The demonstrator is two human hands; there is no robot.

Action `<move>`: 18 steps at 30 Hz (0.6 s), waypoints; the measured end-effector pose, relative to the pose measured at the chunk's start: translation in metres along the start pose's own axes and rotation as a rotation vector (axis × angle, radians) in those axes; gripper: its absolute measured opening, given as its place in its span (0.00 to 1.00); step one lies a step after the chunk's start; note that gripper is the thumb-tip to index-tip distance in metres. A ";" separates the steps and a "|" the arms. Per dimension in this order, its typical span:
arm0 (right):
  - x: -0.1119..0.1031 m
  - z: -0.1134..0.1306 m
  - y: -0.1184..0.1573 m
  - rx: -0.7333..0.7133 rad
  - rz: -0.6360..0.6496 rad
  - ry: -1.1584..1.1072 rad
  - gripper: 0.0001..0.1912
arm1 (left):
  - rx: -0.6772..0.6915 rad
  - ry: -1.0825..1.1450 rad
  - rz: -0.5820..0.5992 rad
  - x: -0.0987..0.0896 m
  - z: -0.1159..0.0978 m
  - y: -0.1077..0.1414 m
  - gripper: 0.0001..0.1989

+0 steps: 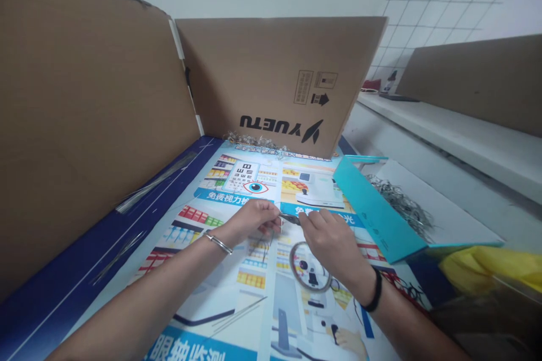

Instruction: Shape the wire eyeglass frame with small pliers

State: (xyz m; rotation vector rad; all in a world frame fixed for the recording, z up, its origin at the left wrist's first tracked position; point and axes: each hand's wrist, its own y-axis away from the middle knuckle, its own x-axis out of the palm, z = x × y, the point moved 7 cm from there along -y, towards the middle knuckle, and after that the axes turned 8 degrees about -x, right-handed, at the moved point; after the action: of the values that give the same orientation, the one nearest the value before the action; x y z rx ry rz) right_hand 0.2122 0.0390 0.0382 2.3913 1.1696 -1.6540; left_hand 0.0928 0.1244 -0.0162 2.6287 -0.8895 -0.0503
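Over the middle of the printed sheet (254, 259), my left hand (259, 217) is closed in a pinch on a thin wire (282, 225), mostly hidden by the fingers. My right hand (328, 240) is wrapped round small dark pliers (290, 218). The pliers' jaws point left and meet the wire at my left fingertips; whether they grip it is too small to tell. Just below my right hand lies a round coil of wire (293, 271). Several loose straight wires (239, 316) rest on the sheet nearer to me.
A teal box (372, 214) at the right holds a tangle of wire pieces (400, 206). Cardboard panels (262, 73) stand at the back and left. Bundles of straight wires (156, 183) lie at left. Clear wire pieces (254, 140) line the back; a yellow bag (495, 265) is at right.
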 end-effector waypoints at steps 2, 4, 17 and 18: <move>0.001 -0.003 0.001 0.013 -0.006 0.000 0.09 | 0.003 0.021 -0.011 -0.003 -0.001 0.000 0.15; 0.001 -0.005 0.002 0.021 -0.013 0.010 0.10 | -0.009 0.050 -0.039 -0.007 -0.001 -0.001 0.14; -0.013 0.002 0.003 -0.136 -0.087 0.063 0.14 | -0.002 0.141 -0.021 -0.008 -0.010 0.007 0.14; -0.014 0.001 0.003 -0.137 -0.099 0.060 0.15 | -0.007 0.141 -0.015 -0.008 -0.010 0.006 0.15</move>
State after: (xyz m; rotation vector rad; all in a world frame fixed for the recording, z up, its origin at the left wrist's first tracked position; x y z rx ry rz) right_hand 0.2108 0.0280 0.0477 2.3503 1.3835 -1.4817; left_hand 0.0841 0.1280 -0.0050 2.5954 -0.8196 0.1263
